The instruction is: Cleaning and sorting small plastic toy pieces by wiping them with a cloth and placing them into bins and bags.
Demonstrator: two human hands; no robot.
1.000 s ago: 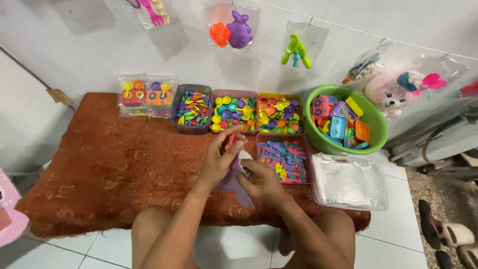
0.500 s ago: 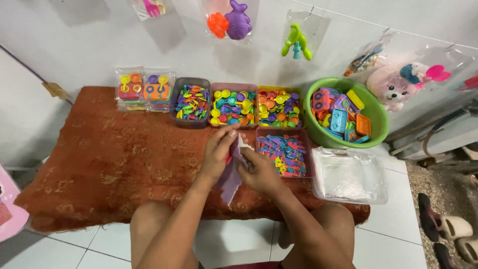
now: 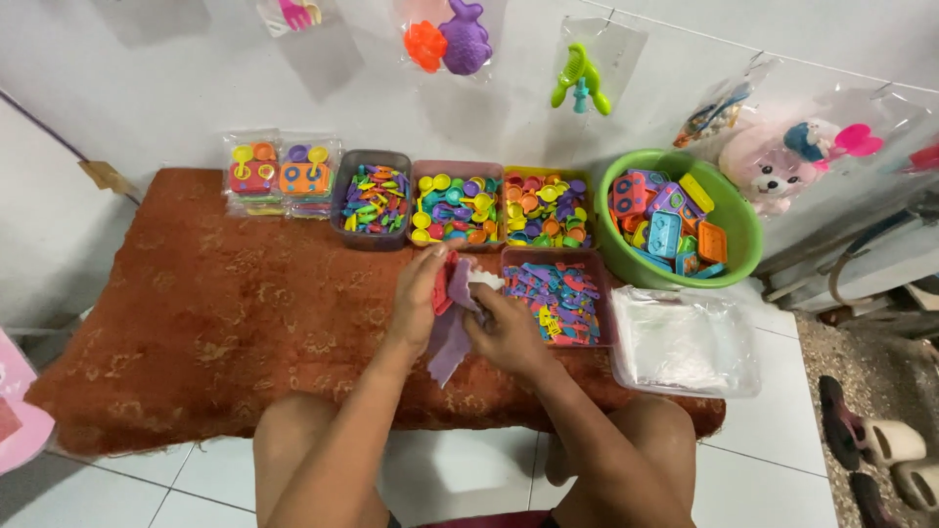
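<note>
My left hand [image 3: 416,303] and my right hand [image 3: 509,330] meet over the rust-coloured mat [image 3: 215,313], just in front of the trays. Together they hold a small clear bag with purple toy pieces [image 3: 452,342] that hangs down between them. The left fingers also pinch a red toy piece [image 3: 443,284] at the bag's top. A white bit shows at the right thumb. What else lies inside the bag is hidden by my fingers.
Behind the hands stand trays of small coloured plastic toys [image 3: 458,207], a pink tray [image 3: 559,298] to the right, a green basin of toy trays [image 3: 677,230], and a box of clear bags [image 3: 685,342]. Two packed toy sets [image 3: 279,178] lean at the wall. Bagged toys hang above.
The red piece, held up above the bag a second ago, has come down to the bag's mouth. Both hands have drawn slightly closer to me with the bag.
</note>
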